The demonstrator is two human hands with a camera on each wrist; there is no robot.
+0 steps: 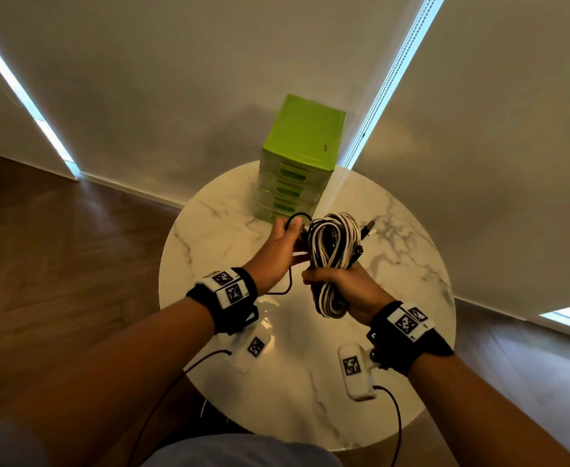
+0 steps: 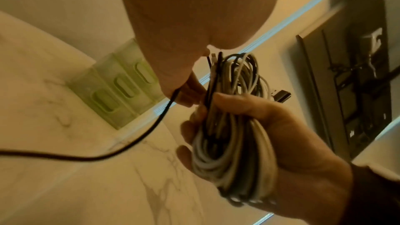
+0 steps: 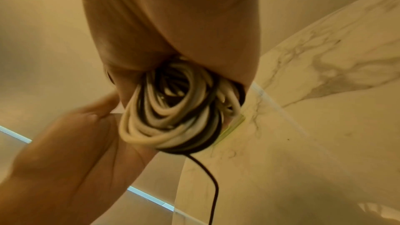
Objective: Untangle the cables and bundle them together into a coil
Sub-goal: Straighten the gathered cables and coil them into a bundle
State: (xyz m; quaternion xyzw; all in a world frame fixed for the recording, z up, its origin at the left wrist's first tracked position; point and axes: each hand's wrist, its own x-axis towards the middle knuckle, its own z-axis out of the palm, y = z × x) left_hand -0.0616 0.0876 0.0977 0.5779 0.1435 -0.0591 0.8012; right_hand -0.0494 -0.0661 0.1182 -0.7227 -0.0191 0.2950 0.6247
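Observation:
A coil of white and black cables [image 1: 330, 251] hangs over the round marble table [image 1: 411, 298]. My right hand [image 1: 330, 284] grips its lower middle, fingers wrapped round the strands [image 2: 227, 134]. My left hand [image 1: 288, 239] pinches the loose black cable [image 1: 297, 215] just left of the coil's top. That black cable [image 2: 86, 157] sags below my left hand and trails away. A dark USB plug [image 1: 367, 227] sticks out at the coil's upper right. In the right wrist view the coil [image 3: 173, 117] fills my right palm, with my left hand [image 3: 65, 151] beside it.
A green drawer unit [image 1: 297, 163] stands at the table's far edge, just behind my hands. Wooden floor [image 1: 58, 247] surrounds the table. Blinds [image 1: 175, 96] cover the wall behind. Thin black leads run from the wrist cameras [image 1: 357, 369] over the table's near edge.

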